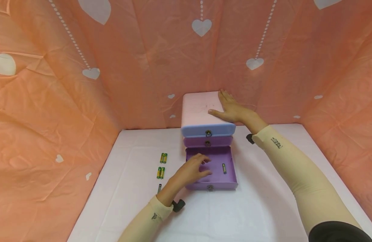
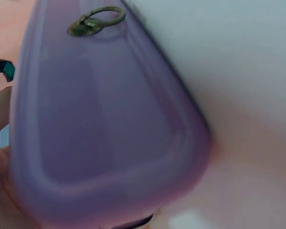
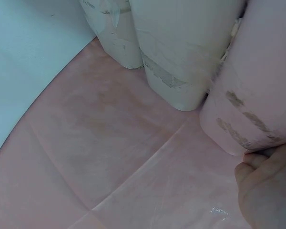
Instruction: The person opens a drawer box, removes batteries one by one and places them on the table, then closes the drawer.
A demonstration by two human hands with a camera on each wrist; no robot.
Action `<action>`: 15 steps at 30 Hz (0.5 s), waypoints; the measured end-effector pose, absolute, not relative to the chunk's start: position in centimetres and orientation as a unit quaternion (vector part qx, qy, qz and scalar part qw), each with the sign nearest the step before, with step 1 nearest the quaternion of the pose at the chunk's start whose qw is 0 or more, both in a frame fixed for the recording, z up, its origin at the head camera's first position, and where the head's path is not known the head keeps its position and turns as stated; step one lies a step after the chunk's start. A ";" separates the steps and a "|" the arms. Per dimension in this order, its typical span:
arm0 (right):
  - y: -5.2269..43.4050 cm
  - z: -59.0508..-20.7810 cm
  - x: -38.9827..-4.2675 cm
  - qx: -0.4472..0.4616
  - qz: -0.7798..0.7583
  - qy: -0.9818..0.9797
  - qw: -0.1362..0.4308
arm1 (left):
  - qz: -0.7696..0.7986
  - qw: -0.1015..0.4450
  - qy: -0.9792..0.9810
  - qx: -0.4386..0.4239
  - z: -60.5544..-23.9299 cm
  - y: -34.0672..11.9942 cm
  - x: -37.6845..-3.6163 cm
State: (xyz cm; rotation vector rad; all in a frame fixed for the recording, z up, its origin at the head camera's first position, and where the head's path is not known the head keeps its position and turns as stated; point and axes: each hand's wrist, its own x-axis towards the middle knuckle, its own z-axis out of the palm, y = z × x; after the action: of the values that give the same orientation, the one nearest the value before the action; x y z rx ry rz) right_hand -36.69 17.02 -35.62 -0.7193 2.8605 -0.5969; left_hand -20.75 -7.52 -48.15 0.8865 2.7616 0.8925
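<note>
A small drawer cabinet [image 1: 198, 107] with a pink top stands at the back of the white table. Its blue top drawer [image 1: 208, 130] and purple middle drawer [image 1: 207, 142] are closed. The bottom purple drawer [image 1: 211, 168] is pulled out, and one green battery [image 1: 224, 168] lies inside it. My left hand [image 1: 204, 166] reaches into the drawer's left half with loosely bent fingers; I see nothing held in it. My right hand [image 1: 226, 104] lies flat on the cabinet top. The left wrist view shows the blurred drawer front [image 2: 109, 119] and its ring pull [image 2: 96, 21].
Left of the drawer, batteries lie on the table [image 1: 264, 201]: a pair [image 1: 163, 158], a second pair [image 1: 160, 172] and a single one [image 1: 159, 188]. Orange cloth with white hearts [image 1: 68, 101] walls the table at the back and on both sides.
</note>
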 end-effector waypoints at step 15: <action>17.1 -35.7 -36.7 -0.242 -0.194 0.949 0.063 | 0.266 0.059 0.925 0.266 -49.1 -4.3 -21.4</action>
State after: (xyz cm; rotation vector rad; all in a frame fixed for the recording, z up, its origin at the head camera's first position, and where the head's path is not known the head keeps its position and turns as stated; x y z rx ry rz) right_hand -36.69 17.13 -35.68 -0.7299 2.8661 -0.5870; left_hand -21.45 -4.28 -49.09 0.8067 2.8015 0.8051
